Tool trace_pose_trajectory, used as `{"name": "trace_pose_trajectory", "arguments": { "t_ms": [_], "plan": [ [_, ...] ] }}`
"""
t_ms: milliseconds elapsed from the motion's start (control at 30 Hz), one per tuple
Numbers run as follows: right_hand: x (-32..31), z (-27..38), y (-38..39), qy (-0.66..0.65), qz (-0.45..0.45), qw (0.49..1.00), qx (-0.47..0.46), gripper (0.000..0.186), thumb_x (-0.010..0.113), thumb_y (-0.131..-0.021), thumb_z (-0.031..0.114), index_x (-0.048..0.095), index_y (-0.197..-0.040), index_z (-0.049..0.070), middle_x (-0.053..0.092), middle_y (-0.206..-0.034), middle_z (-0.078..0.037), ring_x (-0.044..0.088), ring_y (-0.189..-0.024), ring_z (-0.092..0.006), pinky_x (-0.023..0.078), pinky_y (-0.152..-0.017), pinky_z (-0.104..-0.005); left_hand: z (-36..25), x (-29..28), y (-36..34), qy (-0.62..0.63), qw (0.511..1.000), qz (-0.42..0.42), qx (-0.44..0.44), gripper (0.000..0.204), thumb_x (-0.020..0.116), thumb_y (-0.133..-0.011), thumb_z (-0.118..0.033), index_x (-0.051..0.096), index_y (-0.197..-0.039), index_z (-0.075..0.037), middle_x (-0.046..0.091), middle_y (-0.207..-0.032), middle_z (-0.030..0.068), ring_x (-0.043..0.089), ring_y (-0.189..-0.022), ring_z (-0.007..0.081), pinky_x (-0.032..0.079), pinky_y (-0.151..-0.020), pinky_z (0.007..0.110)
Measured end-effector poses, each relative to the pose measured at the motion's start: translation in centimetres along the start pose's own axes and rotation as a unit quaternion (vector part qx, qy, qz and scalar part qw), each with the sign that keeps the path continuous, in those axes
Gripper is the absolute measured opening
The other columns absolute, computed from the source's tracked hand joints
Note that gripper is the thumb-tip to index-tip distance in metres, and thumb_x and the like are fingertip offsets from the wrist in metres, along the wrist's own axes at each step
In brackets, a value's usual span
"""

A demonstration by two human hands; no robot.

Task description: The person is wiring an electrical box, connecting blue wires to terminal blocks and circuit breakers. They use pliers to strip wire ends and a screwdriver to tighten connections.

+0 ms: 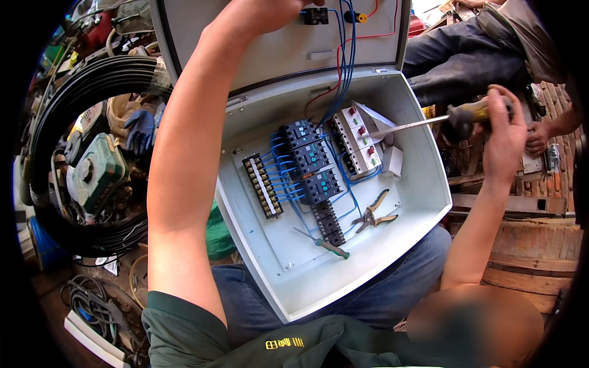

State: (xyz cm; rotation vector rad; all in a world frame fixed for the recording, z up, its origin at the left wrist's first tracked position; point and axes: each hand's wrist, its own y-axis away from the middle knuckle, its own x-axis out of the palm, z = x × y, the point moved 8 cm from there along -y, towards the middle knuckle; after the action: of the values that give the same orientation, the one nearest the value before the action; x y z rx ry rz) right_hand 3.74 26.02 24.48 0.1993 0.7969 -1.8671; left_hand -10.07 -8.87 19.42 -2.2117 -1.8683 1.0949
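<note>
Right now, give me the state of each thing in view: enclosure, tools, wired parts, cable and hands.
Enclosure: open
Enclosure door: swung open
Large screwdriver: held, blade pointing left
Right hand: closed around its handle
Left hand: at the door, partly cut off
Tan-handled pliers: lying down, handles spread
Small screwdriver: lying down
Terminal strip: blue-wired
Black cable: coiled

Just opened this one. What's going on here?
An open wiring box lies across the person's jeans. The right hand holds a screwdriver, its shaft pointing left over the box. The left hand is up by the lid, near a black block, partly cut off by the picture's edge. Pliers and a green-handled screwdriver lie inside the box.
</note>
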Motion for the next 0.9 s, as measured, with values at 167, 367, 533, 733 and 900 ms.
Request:
{"name": "trace_pose_trajectory", "arguments": {
  "t_ms": [167,367,533,733,900],
  "plan": [
    [-2.5,8.4,-1.0,-0.150,-0.063,0.960,-0.229,0.021,0.067,-0.100,0.019,0.068,-0.108,-0.001,0.071,-0.093,-0.007,0.068,-0.073,-0.0138,0.055,-0.060,-0.0268,-1.0,0.8,-1.1,-0.088,0.993,-0.012,0.076,0.027,0.059,-0.084,0.003,0.076,-0.104,0.001,0.077,-0.099,0.0175,0.074,-0.092,0.0249,0.057,-0.086,0.036],
    [1.1,11.7,-3.0,-0.040,-0.006,0.929,-0.368,0.022,0.061,-0.101,0.012,0.064,-0.117,-0.004,0.072,-0.105,-0.015,0.072,-0.091,-0.0227,0.060,-0.083,-0.0326,0.1,0.6,-1.4,-0.059,0.997,0.049,0.033,0.028,0.064,-0.086,-0.005,0.075,-0.111,0.000,0.078,-0.100,0.0144,0.073,-0.085,0.0213,0.058,-0.077,0.033],
    [14.4,8.5,-5.2,0.074,0.121,0.988,-0.067,0.021,0.069,-0.091,0.015,0.073,-0.106,0.002,0.071,-0.081,-0.005,0.060,-0.063,-0.0104,0.048,-0.055,-0.0249,0.5,-0.6,0.3,0.031,0.990,0.078,-0.112,0.029,0.070,-0.087,-0.009,0.075,-0.116,-0.004,0.077,-0.098,0.0063,0.065,-0.073,0.0085,0.050,-0.056,0.025],
    [21.2,4.0,-9.3,0.159,0.193,0.949,-0.190,0.031,0.075,-0.085,0.025,0.076,-0.099,-0.003,0.074,-0.084,-0.020,0.073,-0.072,-0.0261,0.058,-0.067,-0.0369,0.3,0.5,-0.5,0.069,0.990,0.090,-0.088,0.028,0.071,-0.087,-0.008,0.075,-0.114,-0.003,0.076,-0.097,0.0059,0.065,-0.074,0.0080,0.050,-0.055,0.025],
    [22.3,4.0,-9.5,0.165,0.198,0.960,-0.108,0.033,0.075,-0.083,0.027,0.076,-0.098,-0.003,0.074,-0.079,-0.020,0.073,-0.070,-0.0277,0.058,-0.068,-0.0379,1.0,0.9,-0.7,0.088,0.992,0.077,-0.043,0.028,0.070,-0.087,-0.006,0.074,-0.115,-0.001,0.076,-0.098,0.0065,0.067,-0.080,0.0094,0.052,-0.060,0.025]
  ]
}}
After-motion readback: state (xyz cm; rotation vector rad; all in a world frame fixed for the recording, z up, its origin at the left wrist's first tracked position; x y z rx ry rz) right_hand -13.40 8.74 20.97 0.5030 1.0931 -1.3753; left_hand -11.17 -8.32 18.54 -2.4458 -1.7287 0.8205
